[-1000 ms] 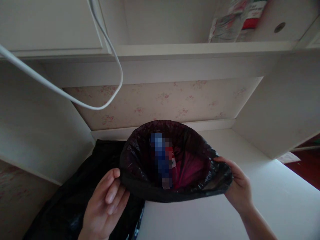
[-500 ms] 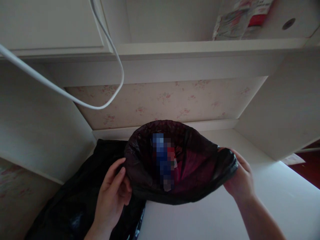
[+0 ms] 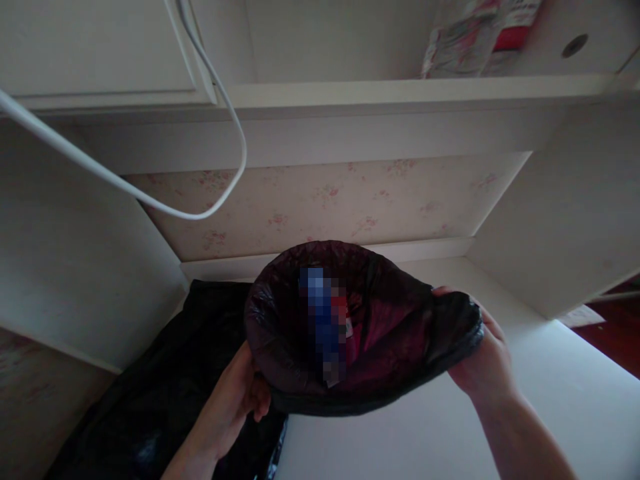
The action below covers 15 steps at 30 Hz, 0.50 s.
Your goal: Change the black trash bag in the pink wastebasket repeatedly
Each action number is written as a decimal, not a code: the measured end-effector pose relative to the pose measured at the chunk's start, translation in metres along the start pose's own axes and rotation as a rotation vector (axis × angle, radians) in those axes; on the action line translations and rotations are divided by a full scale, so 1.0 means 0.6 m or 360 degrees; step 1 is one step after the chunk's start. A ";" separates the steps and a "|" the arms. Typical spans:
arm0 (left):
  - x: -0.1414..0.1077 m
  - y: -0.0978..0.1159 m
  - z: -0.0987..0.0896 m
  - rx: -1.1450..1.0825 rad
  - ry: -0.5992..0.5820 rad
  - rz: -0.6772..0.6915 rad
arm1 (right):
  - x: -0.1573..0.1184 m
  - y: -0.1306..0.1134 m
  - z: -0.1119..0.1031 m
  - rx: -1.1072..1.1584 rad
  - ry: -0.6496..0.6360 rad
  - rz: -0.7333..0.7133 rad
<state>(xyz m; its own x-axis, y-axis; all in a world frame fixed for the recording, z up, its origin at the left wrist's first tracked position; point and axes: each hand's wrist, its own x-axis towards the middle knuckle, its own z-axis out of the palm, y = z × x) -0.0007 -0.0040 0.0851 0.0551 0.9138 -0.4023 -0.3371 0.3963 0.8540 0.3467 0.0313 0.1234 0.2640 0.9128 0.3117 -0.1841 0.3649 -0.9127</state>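
A black plastic garbage bag (image 3: 400, 293) is spread with its round mouth facing up at me, and dark magenta shows through its thin wall. Blurred blue and red contents (image 3: 323, 327) lie inside it. At the mouth's left side, my left hand (image 3: 235, 393) is closed on the bag, its fingertips partly hidden beneath the rim. On the right, a bunched fold of the rim is in the closed grip of my right hand (image 3: 485, 360), most of those fingers being behind the plastic. Another black plastic bag (image 3: 155, 380) lies under and beyond my left forearm.
A white surface (image 3: 540, 413) lies below, with white panels on both sides and flowered wallpaper (image 3: 325, 200) behind. Overhead runs a white shelf (image 3: 380, 93) holding a clear-wrapped package (image 3: 465, 40). A white cable (image 3: 195, 215) hangs in a loop at upper left.
My left hand has moved lower along the bag's left side, its fingers now tucked under the rim. My right hand has shifted slightly right, drawing the bunched fold outward.
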 end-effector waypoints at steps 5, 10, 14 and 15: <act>-0.008 -0.002 -0.001 -0.0166 0.0011 -0.0007 | -0.006 -0.009 0.010 0.0129 0.0003 0.0062; -0.023 0.020 0.008 -0.0519 0.0104 0.0122 | -0.011 -0.004 0.012 0.0188 -0.0037 0.0195; -0.024 0.033 0.011 -0.0685 0.0120 0.0241 | -0.010 0.002 0.005 0.0178 -0.0056 0.0174; -0.023 0.034 0.009 -0.0723 0.0100 0.0254 | -0.009 0.003 0.002 0.0170 -0.0075 0.0176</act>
<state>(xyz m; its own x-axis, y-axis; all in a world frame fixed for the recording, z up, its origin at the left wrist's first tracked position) -0.0031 -0.0079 0.1101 -0.0828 0.9473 -0.3093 -0.7139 0.1602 0.6817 0.3437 0.0273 0.1205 0.1920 0.9552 0.2252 -0.3099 0.2767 -0.9096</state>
